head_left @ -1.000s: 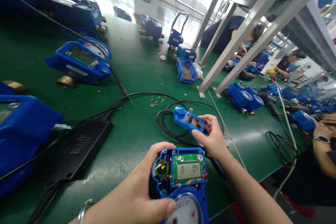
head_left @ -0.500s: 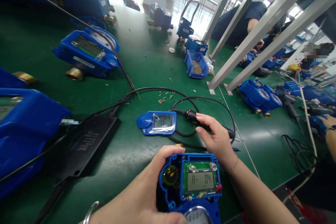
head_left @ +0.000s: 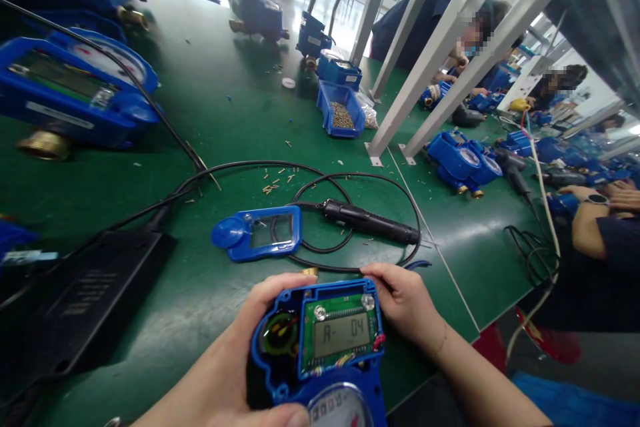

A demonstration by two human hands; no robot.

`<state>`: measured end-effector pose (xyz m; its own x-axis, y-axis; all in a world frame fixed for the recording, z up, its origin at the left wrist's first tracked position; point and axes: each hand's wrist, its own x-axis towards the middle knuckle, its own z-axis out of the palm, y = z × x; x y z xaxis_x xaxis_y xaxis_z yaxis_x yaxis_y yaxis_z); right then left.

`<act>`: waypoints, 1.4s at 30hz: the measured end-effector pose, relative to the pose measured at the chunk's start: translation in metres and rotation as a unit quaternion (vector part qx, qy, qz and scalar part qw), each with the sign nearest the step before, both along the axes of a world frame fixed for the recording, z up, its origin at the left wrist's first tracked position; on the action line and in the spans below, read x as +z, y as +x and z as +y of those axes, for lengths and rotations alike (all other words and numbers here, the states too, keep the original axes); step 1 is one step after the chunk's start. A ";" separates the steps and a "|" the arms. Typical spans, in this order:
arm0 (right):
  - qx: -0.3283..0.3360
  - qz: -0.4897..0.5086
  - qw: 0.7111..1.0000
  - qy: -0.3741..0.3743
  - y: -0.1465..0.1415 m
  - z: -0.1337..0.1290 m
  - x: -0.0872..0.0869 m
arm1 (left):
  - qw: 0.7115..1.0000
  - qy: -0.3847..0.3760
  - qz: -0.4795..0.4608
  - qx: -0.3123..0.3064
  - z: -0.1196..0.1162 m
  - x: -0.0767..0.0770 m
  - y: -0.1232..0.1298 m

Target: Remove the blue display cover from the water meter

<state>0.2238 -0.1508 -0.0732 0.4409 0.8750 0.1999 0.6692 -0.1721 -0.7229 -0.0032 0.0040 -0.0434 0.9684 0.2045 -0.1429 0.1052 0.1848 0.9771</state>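
A blue water meter is at the bottom middle, its electronics housing uncovered. On the green circuit board, the display reads "A- 04"; a round dial shows below it. My left hand is closed around the meter's left side, thumb near the dial. At the upper right corner, my right hand holds the housing with its fingers bent; part of the fingers is hidden behind it. Beyond the meter lies a blue cover with a clear window. A black electric screwdriver rests to the right of that cover.
Loose brass screws lie beyond the cover, and a blue bin holds many more. A black power adapter and cables occupy the left. Grey posts rise at the right. Co-workers sit farther right among other meters.
My right hand has left the screwdriver, which now lies on the table, and has come to the meter's right side. The camera view has turned slightly right. My left hand keeps its grip.
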 end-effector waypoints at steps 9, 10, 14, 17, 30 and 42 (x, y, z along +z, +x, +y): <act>-0.056 -0.091 0.994 0.003 0.007 0.012 0.004 | 1.000 0.013 0.021 0.014 0.005 0.005 0.002; -0.069 -0.099 0.993 0.005 0.010 0.016 0.006 | 1.000 0.005 0.020 0.013 0.005 0.004 0.002; -0.103 -0.122 0.987 0.021 0.022 0.033 0.022 | 0.999 -0.050 0.013 0.008 0.001 0.003 0.001; -0.125 -0.127 0.983 0.046 0.021 0.037 0.036 | 0.997 -0.081 0.004 0.010 -0.003 0.007 0.001; -0.119 0.190 0.972 0.070 -0.049 -0.015 0.016 | 0.999 0.041 -0.011 0.004 0.006 0.017 -0.007; -0.020 -0.005 1.000 0.011 -0.028 0.005 0.004 | 1.000 0.016 0.003 0.020 0.008 0.004 -0.003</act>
<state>0.1961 -0.1462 -0.0692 0.4725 0.8523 0.2246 0.6701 -0.1819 -0.7196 -0.0067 0.0122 -0.0396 0.9586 0.2469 -0.1418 0.1046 0.1578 0.9819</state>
